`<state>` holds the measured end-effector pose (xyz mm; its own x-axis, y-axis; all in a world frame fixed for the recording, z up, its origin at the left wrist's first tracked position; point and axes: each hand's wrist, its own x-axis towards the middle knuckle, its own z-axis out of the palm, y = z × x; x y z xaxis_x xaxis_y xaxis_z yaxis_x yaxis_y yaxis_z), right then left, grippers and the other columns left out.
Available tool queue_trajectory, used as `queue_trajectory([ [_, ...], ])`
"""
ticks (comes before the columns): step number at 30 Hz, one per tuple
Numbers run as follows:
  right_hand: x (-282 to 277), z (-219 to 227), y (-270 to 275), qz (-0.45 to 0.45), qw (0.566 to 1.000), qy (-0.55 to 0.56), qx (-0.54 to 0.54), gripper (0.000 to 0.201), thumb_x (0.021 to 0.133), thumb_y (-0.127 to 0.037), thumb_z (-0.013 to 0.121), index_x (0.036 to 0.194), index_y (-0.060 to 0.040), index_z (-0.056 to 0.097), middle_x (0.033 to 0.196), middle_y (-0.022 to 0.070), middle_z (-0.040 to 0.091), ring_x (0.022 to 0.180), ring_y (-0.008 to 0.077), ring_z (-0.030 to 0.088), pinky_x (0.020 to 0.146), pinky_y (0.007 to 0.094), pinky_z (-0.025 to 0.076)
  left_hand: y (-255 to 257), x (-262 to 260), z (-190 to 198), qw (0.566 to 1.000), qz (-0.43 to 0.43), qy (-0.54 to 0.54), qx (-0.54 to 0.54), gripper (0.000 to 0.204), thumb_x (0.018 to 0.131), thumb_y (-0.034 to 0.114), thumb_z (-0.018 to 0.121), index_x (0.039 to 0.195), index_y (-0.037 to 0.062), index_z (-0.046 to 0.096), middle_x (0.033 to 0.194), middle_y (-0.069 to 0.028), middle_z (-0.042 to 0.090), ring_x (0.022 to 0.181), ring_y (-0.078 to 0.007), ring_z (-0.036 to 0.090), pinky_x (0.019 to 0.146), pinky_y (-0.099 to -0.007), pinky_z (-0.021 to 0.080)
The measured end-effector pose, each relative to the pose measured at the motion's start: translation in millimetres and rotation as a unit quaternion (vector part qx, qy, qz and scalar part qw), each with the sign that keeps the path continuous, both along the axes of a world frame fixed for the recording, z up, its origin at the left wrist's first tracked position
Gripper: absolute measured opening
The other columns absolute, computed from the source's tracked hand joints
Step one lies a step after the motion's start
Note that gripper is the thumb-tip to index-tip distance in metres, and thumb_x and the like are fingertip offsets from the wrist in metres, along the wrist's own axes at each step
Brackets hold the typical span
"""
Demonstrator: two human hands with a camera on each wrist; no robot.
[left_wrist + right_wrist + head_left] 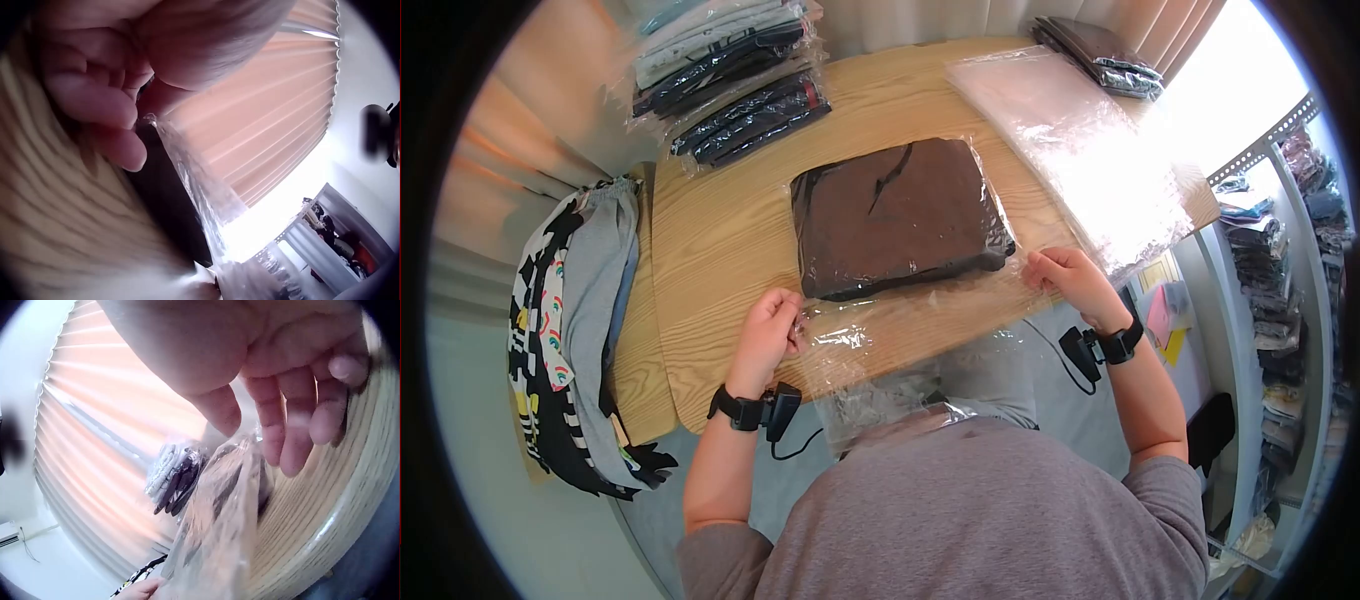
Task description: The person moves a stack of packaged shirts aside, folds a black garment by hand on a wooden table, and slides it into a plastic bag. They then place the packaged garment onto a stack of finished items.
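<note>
A folded dark brown garment (890, 220) lies inside a clear plastic bag (840, 335) on the table, and the bag's loose end hangs over the near edge toward the lap. At the bag's near left corner the left hand (772, 325) pinches the film; in the left wrist view that hand (106, 81) has its fingers curled at the film's edge. On the right side, the right hand (1080, 285) pinches the film between thumb and fingers. The right wrist view shows the right hand (275, 381) above the stretched bag (228, 512).
Stacked bagged garments (740, 90) stand at the back left. A pile of clear empty bags (1080, 150) lies on the right, with bagged dark items (1100, 55) behind. Loose clothes (580, 300) lie at the far left. Shelves (1280, 300) stand right of the wooden table (720, 230).
</note>
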<state>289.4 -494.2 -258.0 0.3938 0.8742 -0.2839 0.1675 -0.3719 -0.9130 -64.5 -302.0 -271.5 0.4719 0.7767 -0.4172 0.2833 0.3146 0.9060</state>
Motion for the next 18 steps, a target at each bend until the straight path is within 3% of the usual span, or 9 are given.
queue_trajectory([
  [8,-6,-2,2,-0.001,1.000,-0.016,-0.010,0.034,0.095,-0.028,0.053,0.080,-0.0006,0.067,0.074,0.0014,0.064,0.070,0.0078,0.054,0.065,0.0224,0.040,-1,4,-2,0.999,-0.014,0.033,0.016,0.016,0.095,0.020,0.045,0.086,0.0081,0.052,0.073,-0.0012,0.056,0.050,-0.0080,0.047,0.043,-0.0202,0.037],
  [10,-5,-3,0,-0.003,1.000,-0.012,-0.001,0.035,0.095,-0.028,0.052,0.078,-0.0005,0.067,0.074,0.0013,0.064,0.070,0.0078,0.054,0.065,0.0224,0.040,2,-2,-8,1.000,0.019,-0.004,0.001,0.019,0.096,0.022,0.044,0.085,0.0088,0.052,0.070,-0.0004,0.056,0.051,-0.0080,0.050,0.043,-0.0200,0.037],
  [13,1,-10,-10,0.001,0.999,-0.025,-0.024,0.025,0.093,-0.023,0.056,0.090,0.0001,0.065,0.078,0.0009,0.065,0.072,0.0077,0.056,0.069,0.0232,0.042,3,-14,-1,0.999,-0.003,0.030,-0.013,0.013,0.094,0.016,0.048,0.095,0.0064,0.055,0.084,-0.0032,0.058,0.058,-0.0080,0.054,0.046,-0.0195,0.040],
  [14,4,-18,-17,-0.008,0.998,-0.056,0.038,0.020,0.090,-0.019,0.060,0.100,-0.0012,0.064,0.088,0.0033,0.065,0.077,0.0090,0.056,0.070,0.0239,0.044,-2,-18,-3,0.999,-0.007,0.029,-0.014,0.013,0.094,0.016,0.048,0.095,0.0064,0.055,0.084,-0.0032,0.058,0.058,-0.0080,0.054,0.046,-0.0195,0.040],
  [15,6,-22,-23,-0.016,0.991,-0.088,0.100,0.026,0.087,-0.015,0.063,0.110,-0.0025,0.062,0.098,0.0057,0.066,0.082,0.0103,0.057,0.070,0.0246,0.047,-10,-23,-6,0.990,0.002,0.054,0.129,0.017,0.089,0.008,0.051,0.105,0.0051,0.056,0.097,-0.0083,0.058,0.073,-0.0147,0.058,0.059,-0.0245,0.046],
  [16,2,-19,-27,-0.020,0.991,-0.090,0.099,0.026,0.087,-0.015,0.063,0.110,-0.0025,0.062,0.098,0.0057,0.066,0.082,0.0103,0.057,0.070,0.0246,0.047,-15,-25,-8,0.960,0.013,0.076,0.269,0.032,0.084,-0.001,0.054,0.115,0.0037,0.056,0.110,-0.0134,0.057,0.088,-0.0214,0.061,0.072,-0.0294,0.051],
  [17,-6,-13,-31,-0.014,0.975,-0.181,0.130,0.036,0.083,-0.012,0.066,0.117,-0.0063,0.058,0.112,0.0076,0.061,0.094,0.0145,0.056,0.076,0.0274,0.047,-19,-23,1,0.961,0.009,0.074,0.268,0.032,0.084,-0.001,0.054,0.115,0.0037,0.056,0.110,-0.0134,0.057,0.088,-0.0214,0.061,0.072,-0.0294,0.051],
  [18,-11,-10,-33,-0.007,0.950,-0.270,0.158,0.048,0.079,-0.009,0.068,0.125,-0.0102,0.055,0.126,0.0096,0.056,0.105,0.0188,0.056,0.082,0.0303,0.047,-24,-24,15,0.899,-0.090,0.131,0.407,0.045,0.079,-0.005,0.057,0.123,0.0053,0.053,0.125,-0.0154,0.049,0.106,-0.0266,0.053,0.086,-0.0330,0.046],
])
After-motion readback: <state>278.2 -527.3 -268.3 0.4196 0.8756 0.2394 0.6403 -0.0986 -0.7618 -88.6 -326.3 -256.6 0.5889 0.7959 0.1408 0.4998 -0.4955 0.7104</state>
